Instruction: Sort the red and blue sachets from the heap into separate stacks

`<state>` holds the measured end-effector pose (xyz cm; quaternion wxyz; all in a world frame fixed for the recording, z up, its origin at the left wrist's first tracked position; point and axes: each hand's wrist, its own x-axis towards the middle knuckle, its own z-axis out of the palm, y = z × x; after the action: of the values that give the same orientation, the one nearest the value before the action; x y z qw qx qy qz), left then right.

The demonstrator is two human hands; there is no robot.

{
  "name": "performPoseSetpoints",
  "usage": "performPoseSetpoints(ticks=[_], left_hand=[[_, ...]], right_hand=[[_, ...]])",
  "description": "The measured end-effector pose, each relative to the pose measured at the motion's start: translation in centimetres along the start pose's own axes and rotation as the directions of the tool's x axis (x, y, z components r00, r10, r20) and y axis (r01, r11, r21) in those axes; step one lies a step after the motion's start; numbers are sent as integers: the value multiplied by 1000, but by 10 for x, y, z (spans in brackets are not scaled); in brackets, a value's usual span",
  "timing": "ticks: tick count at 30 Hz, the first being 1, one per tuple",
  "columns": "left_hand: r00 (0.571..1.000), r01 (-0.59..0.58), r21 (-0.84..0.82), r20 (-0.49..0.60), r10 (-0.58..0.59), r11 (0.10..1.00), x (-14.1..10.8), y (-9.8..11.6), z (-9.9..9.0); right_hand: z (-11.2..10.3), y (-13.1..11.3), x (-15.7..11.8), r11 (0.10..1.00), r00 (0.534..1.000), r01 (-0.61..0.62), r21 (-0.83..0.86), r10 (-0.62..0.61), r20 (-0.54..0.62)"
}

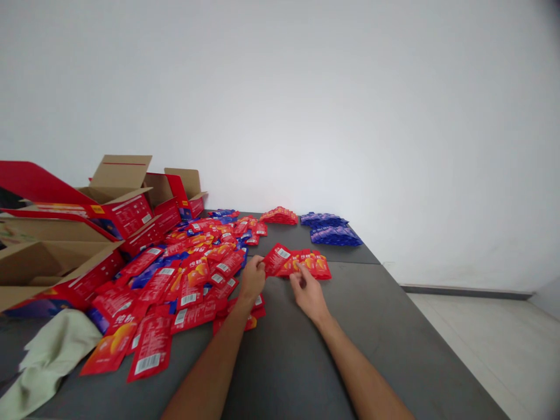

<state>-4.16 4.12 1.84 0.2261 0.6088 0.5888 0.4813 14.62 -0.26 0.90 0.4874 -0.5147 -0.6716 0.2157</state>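
Pinched in my left hand (254, 277) is a red snack pouch (277, 259), its barcode side facing up. The pouch tilts over the left end of an overlapping row of red pouches (318, 265) printed with orange fruit. My right hand (308, 293) is at the near side of that row, thumb and index finger apart, fingertips against or just over the pouches; contact is hard to make out. Left of my left hand spreads a loose heap of red and blue pouches (189, 281), some barcode side up, some fruit side up.
Opened red cardboard boxes (93, 274) stand on the left. A fanned red stack (280, 216) and two blue stacks (336, 235) lie at the back of the dark table (385, 338), near the white wall. A pale cloth (61, 350) lies front left.
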Motion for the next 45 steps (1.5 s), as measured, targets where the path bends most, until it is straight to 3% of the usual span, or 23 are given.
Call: performPoseSetpoints(ticks=[5,7,9,12,14,17,22,26,31,36,41,45], left_hand=[[993,-94,-62,64,98,994,-6,4,15],[996,-81,-43,35,82,996,-6,6,16],[1000,5,-68,20,-3,998,-7,10,15],[975,213,-259,125,-186,942,-11,20,14],[951,291,-399,218,-218,870,-15,26,15],[954,290,-492,220,-205,821,-19,28,21],[962,263,-496,202,-184,828,-14,20,37],[967,248,-359,149,-208,900,7,19,57],[982,118,-7,152,-115,993,30,23,85],[977,51,121,201,-75,991,32,23,104],[964,-11,218,262,-47,976,29,26,113],[955,-131,430,298,-3,893,25,32,115]], right_hand=[[5,2,-3,988,999,-41,149,39,16],[5,6,-2,983,999,-42,180,42,4],[2,10,0,982,999,-17,190,24,-33],[-3,13,2,990,995,75,122,-66,-79],[-6,13,3,991,990,123,53,-118,-77],[-7,9,2,990,990,133,-55,-136,-36],[-5,11,2,955,985,172,-244,-165,45],[-13,30,11,887,994,75,-456,-102,-35],[-28,57,19,786,997,-63,-615,23,-73],[-32,69,20,764,987,-129,-632,159,-10],[-33,74,22,772,976,-150,-617,215,32],[-33,75,23,776,973,-157,-611,227,39]])
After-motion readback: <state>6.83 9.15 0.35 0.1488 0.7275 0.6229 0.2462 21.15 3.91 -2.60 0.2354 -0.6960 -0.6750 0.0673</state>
